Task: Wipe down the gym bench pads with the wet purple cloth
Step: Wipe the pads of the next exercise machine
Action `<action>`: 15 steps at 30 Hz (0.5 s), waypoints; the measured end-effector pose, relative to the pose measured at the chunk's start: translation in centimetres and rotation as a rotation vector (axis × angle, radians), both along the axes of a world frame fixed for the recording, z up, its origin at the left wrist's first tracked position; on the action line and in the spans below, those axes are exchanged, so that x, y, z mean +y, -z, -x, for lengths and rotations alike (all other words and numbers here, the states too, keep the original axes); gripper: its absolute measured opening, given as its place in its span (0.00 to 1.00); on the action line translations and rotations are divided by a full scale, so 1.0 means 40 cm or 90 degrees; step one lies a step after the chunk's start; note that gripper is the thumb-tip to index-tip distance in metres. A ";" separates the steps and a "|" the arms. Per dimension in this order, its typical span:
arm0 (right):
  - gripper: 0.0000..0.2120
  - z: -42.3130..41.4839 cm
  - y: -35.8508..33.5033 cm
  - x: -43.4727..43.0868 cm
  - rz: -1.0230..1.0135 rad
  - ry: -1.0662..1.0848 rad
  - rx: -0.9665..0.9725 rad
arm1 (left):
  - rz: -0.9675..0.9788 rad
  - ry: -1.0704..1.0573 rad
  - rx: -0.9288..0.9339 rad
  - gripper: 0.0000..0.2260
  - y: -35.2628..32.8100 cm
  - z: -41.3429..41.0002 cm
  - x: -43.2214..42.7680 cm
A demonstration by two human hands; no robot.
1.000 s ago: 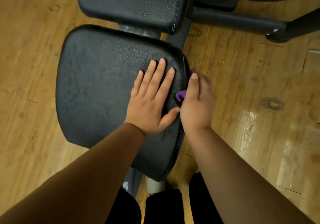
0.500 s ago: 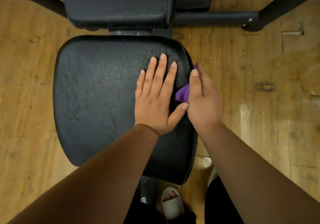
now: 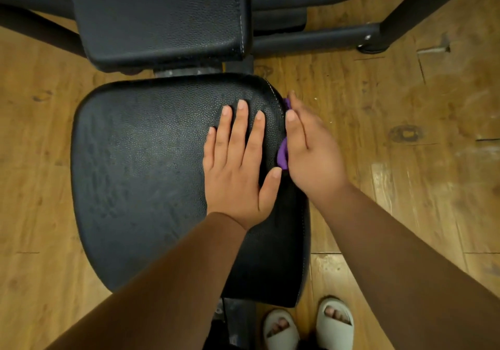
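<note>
Seat pad [image 3: 140,174]: black, pebbled, with rounded corners, it filled the left and middle of the view. Its surface was dull and streaked in patches.
Back pad [image 3: 162,14]: a second black pad lay just beyond the seat pad, with a narrow gap between them that showed a strip of grey metal.
Left hand [image 3: 238,168]: it lay flat, palm down, on the right part of the seat pad. The fingers were straight and slightly spread, the thumb angled out toward the pad's right edge, and it held nothing.
Purple cloth [image 3: 282,155]: it was pinned against the right side edge of the seat pad, mostly covered by the right hand. Only a fold beside the left thumb tip and a scrap near the fingertips showed.
Right hand [image 3: 311,155]: it stood on edge along the pad's right side and pressed the cloth against it. The fingers that showed were straight, not wrapped round the cloth. The lower fingers were hidden.
Sandals [image 3: 336,320]: a pale open-toed pair stood on the floor below the pad's near right corner.
Frame bar [image 3: 311,38]: a dark metal tube ran right from the back pad to a bolted joint.
Floor [image 3: 405,187]: worn wooden planks, glossy in places.
</note>
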State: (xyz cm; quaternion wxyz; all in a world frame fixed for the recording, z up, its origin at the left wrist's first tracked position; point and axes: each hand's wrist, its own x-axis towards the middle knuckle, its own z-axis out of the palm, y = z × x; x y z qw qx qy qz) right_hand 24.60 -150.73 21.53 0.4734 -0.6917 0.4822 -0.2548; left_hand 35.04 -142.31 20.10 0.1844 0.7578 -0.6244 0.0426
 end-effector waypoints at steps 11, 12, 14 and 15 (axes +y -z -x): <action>0.23 0.036 0.038 0.050 0.087 -0.026 -0.080 | 0.009 -0.009 -0.014 0.31 0.001 0.002 0.000; 0.23 0.027 0.034 0.033 0.090 -0.031 -0.086 | 0.012 -0.009 -0.014 0.31 0.002 0.003 -0.001; 0.23 0.022 0.033 0.017 0.087 -0.039 -0.107 | 0.018 -0.009 -0.015 0.31 0.004 0.004 -0.002; 0.23 0.026 0.036 0.023 0.087 -0.043 -0.117 | 0.022 -0.010 -0.017 0.31 0.005 0.004 -0.002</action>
